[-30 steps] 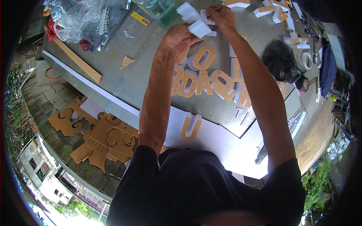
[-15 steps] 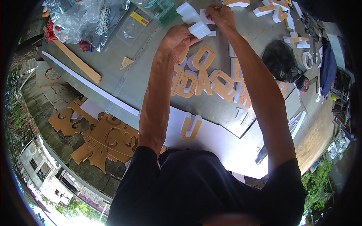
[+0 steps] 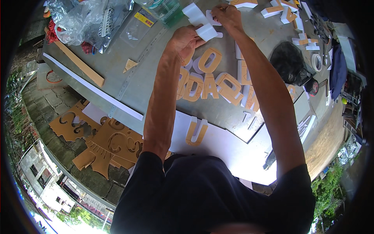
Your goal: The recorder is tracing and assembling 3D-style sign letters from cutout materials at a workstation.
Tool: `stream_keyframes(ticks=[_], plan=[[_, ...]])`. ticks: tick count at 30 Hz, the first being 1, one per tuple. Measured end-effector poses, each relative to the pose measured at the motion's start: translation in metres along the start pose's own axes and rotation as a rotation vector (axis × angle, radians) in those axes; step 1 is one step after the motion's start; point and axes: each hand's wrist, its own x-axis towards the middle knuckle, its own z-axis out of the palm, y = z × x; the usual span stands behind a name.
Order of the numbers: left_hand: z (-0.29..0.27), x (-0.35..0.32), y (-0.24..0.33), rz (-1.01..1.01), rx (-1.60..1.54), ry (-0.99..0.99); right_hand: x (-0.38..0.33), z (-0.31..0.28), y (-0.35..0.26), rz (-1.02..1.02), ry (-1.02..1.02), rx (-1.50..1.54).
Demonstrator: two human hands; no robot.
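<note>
At the far side of the table, my left hand (image 3: 184,41) is closed around the lower end of a white zigzag-bent strip (image 3: 198,16). Just right of it, my right hand (image 3: 229,17) pinches the edge of a flat white piece (image 3: 211,18) with rounded edges. Part of that piece is hidden behind the strip and my fingers. Nearer me, below my left hand, lie several letter-shaped pieces (image 3: 210,61) with white sides and tan faces. My right forearm covers some of them. One more letter-shaped piece (image 3: 196,132) lies apart on a white sheet (image 3: 230,150) close to my body.
Clear plastic bags (image 3: 83,25) and a green-tinted container (image 3: 165,11) sit at the far left. A long steel ruler (image 3: 134,72) crosses the table. On the right are a black bag (image 3: 288,62), a tape roll (image 3: 316,62) and more letter pieces (image 3: 289,15). Brown cut-out sheets (image 3: 113,142) lie lower left.
The white strip has shifted very slightly in my left hand, and my right hand has edged a little to the left. Everything else stays where it was.
</note>
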Motion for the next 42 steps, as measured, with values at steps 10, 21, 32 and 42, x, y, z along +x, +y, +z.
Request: stream_keyframes(ticks=[10,21,32,42], plan=[[0.02,0.009,0.001,0.194,0.591,0.276,-0.005,-0.024,0.004,0.078,0.228,0.424],[0.05,0.011,0.001,0.335,1.349,0.424,-0.022,-0.031,-0.009,-0.146,-0.04,0.685],[0.036,0.027,-0.031,0.54,1.292,0.58,-0.027,-0.012,-0.016,-0.058,0.022,0.389],[0.023,0.019,-0.03,0.496,1.171,0.348,-0.02,-0.005,-0.012,-0.128,0.037,0.449]])
